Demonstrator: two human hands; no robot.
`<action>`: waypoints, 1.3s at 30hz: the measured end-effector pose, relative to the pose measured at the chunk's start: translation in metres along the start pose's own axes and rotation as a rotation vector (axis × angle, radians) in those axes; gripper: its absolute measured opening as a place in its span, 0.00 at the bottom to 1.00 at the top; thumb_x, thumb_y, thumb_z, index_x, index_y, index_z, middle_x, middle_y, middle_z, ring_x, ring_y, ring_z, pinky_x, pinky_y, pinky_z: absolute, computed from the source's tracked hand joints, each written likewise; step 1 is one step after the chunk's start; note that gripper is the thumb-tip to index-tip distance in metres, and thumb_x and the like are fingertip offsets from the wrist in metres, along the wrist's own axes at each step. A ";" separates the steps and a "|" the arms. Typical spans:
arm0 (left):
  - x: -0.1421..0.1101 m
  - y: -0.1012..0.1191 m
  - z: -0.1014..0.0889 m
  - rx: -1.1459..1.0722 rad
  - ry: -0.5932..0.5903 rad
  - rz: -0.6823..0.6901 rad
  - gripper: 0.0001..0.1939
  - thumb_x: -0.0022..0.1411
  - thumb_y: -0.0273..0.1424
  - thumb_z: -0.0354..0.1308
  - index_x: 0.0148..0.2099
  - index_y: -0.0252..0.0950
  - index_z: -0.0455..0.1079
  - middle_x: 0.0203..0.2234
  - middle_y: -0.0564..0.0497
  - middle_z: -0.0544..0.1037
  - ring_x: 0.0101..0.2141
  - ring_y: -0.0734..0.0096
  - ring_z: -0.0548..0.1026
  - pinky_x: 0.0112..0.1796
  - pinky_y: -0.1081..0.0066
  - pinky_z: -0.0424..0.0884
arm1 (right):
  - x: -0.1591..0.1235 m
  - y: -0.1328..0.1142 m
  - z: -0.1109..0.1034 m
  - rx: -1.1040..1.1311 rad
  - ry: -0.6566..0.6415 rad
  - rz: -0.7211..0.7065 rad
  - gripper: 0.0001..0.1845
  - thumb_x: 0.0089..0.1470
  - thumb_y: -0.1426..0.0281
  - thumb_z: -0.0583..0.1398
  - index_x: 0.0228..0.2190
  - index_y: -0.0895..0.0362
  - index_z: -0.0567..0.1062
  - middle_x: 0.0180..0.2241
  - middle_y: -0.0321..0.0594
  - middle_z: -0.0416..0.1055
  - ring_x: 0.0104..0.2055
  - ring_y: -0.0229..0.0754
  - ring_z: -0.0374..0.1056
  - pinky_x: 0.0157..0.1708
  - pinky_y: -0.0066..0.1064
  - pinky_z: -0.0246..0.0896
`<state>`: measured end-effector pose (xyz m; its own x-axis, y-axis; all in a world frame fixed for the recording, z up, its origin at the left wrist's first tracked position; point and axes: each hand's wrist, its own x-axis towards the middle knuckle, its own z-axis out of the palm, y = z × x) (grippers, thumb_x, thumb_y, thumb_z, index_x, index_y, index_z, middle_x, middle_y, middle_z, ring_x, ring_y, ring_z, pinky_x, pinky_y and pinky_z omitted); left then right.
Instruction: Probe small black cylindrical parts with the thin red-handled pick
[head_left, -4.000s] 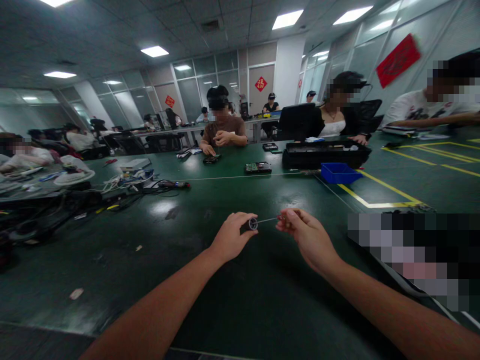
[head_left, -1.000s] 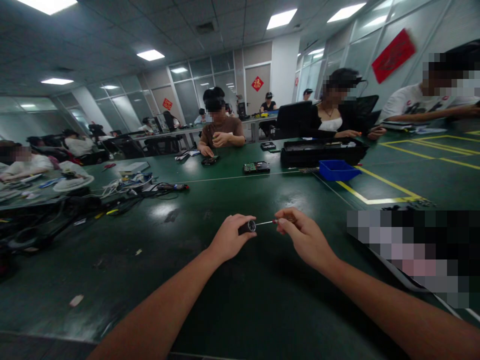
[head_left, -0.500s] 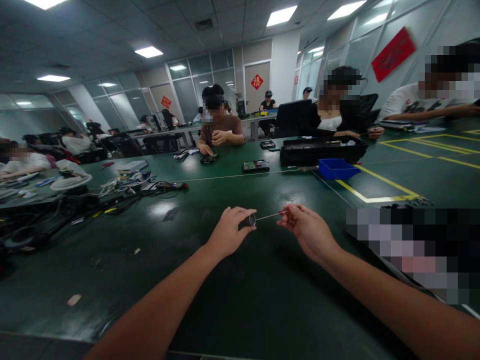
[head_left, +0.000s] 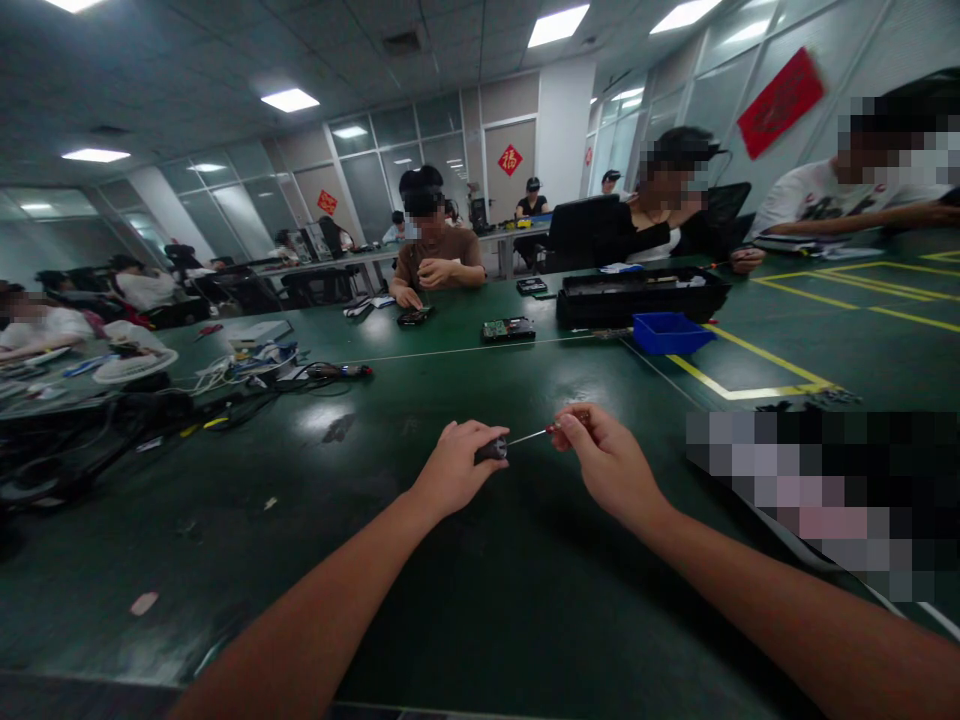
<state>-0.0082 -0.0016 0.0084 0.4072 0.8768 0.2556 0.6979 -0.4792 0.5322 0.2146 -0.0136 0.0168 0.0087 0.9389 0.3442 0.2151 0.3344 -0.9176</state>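
Note:
My left hand [head_left: 452, 465] pinches a small dark cylindrical part [head_left: 493, 449] between thumb and fingers, its round end turned toward the right. My right hand [head_left: 611, 460] is closed around the reddish handle of a thin screwdriver [head_left: 529, 437]. The slim metal shaft points left and its tip reaches the end face of the cylindrical part. Whether the tip sits in a screw is too small to tell. Both hands are held above the green tabletop [head_left: 480, 620].
Cables [head_left: 142, 410] and loose parts are heaped at the left. Ahead lie a circuit-board device [head_left: 508, 329], a blue bin [head_left: 670, 334] and a long black tray [head_left: 600, 302]. A blurred-out object [head_left: 817, 500] is at the right. A co-worker [head_left: 442, 255] sits opposite.
My right hand has shifted slightly left, and its thumb and fingers have changed position on the screwdriver handle. My left hand keeps hold of the cylindrical part almost unmoved.

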 end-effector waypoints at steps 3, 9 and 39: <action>0.000 0.000 0.001 0.026 -0.017 -0.003 0.22 0.63 0.31 0.62 0.59 0.46 0.69 0.48 0.49 0.74 0.51 0.59 0.69 0.61 0.49 0.56 | -0.001 0.000 -0.001 -0.083 -0.050 -0.044 0.14 0.63 0.58 0.54 0.38 0.54 0.72 0.31 0.40 0.74 0.34 0.44 0.72 0.35 0.36 0.66; 0.003 -0.001 0.005 0.061 -0.084 -0.008 0.23 0.63 0.31 0.62 0.60 0.46 0.68 0.49 0.48 0.74 0.52 0.57 0.69 0.62 0.46 0.53 | -0.003 -0.007 -0.006 -0.329 -0.138 -0.156 0.10 0.64 0.63 0.53 0.39 0.54 0.71 0.31 0.39 0.75 0.33 0.44 0.73 0.33 0.35 0.63; 0.008 0.012 0.015 0.222 -0.050 -0.103 0.14 0.67 0.37 0.55 0.53 0.44 0.71 0.43 0.50 0.75 0.43 0.63 0.73 0.41 0.65 0.69 | -0.001 -0.010 -0.007 -0.336 0.009 -0.166 0.10 0.65 0.64 0.53 0.39 0.54 0.71 0.34 0.40 0.76 0.36 0.45 0.74 0.35 0.35 0.63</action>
<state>0.0120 -0.0006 0.0046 0.3516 0.9213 0.1661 0.8476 -0.3886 0.3612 0.2191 -0.0185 0.0265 -0.0453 0.8731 0.4854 0.5230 0.4347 -0.7331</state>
